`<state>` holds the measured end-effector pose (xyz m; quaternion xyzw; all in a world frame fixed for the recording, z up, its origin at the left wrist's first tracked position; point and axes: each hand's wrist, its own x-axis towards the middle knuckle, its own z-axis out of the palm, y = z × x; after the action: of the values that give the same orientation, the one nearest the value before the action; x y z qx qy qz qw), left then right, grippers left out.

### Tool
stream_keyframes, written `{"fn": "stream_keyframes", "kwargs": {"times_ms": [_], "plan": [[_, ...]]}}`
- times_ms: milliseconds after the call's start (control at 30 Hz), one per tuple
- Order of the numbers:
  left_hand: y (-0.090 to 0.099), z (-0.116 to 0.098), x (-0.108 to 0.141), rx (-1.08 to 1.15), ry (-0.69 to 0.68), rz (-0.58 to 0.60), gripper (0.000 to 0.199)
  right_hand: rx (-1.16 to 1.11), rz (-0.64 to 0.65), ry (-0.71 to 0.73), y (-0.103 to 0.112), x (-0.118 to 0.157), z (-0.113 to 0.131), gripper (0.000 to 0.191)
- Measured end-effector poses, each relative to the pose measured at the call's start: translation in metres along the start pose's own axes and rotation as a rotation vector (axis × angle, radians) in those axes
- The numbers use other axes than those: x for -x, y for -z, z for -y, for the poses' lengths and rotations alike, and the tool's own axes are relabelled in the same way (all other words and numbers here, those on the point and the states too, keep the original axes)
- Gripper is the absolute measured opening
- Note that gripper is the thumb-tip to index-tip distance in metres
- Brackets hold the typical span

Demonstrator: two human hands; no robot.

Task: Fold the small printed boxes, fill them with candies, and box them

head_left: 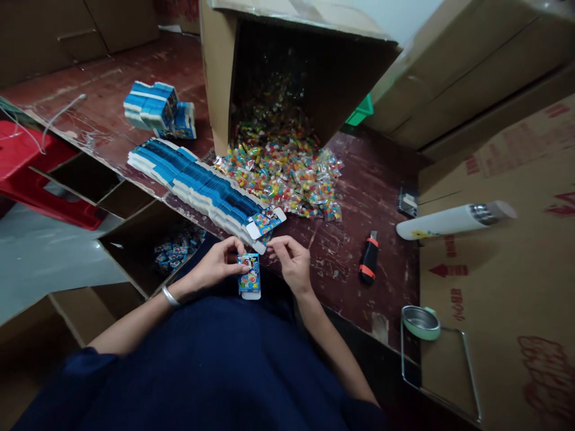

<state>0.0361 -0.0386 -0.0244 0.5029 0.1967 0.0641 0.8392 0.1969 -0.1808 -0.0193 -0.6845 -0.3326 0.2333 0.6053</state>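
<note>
My left hand [226, 261] is closed around a small blue printed candy box [251, 276], thumb on its front, a white flap sticking out at the lower end. Beside it, my right hand [291, 258] has thumb and fingertips pinched together near the box's top; whatever they hold, if anything, is too small to make out. Just beyond both hands, a loose flattened candy box [268, 222] lies at the near end of a long row of flat blue-and-white boxes [197, 182]. Behind the row, small clear packets of colourful candy [287, 173] spill from a tipped carton [220, 78].
Bundled blue boxes [153, 105] sit at the back left. On the right lie a utility knife [369, 258], a white bottle [440, 222] and a metal cup in a holder [421, 323]. Below the table edge, an open carton [130, 251] contains small blue boxes. A red stool [45, 173] stands left.
</note>
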Motion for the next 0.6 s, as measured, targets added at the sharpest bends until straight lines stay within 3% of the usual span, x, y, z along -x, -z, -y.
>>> {"fn": "stream_keyframes", "kwargs": {"times_ms": [133, 433, 533, 600], "plan": [[0.011, 0.003, 0.003, -0.072, 0.009, 0.001, 0.046, -0.022, -0.194, -0.022, 0.009, -0.002, -0.016, 0.033], [0.045, -0.024, 0.01, -0.52, 0.015, 0.187, 0.043, 0.015, -0.261, -0.129, 0.026, -0.002, -0.04, 0.042], [0.056, -0.023, 0.008, -0.506, 0.101, 0.283, 0.045, 0.063, -0.256, -0.131, 0.029, -0.002, -0.044, 0.044], [0.065, -0.011, 0.004, -0.364, 0.203, 0.326, 0.044, 0.102, -0.24, -0.122, 0.03, -0.001, -0.045, 0.044]]}}
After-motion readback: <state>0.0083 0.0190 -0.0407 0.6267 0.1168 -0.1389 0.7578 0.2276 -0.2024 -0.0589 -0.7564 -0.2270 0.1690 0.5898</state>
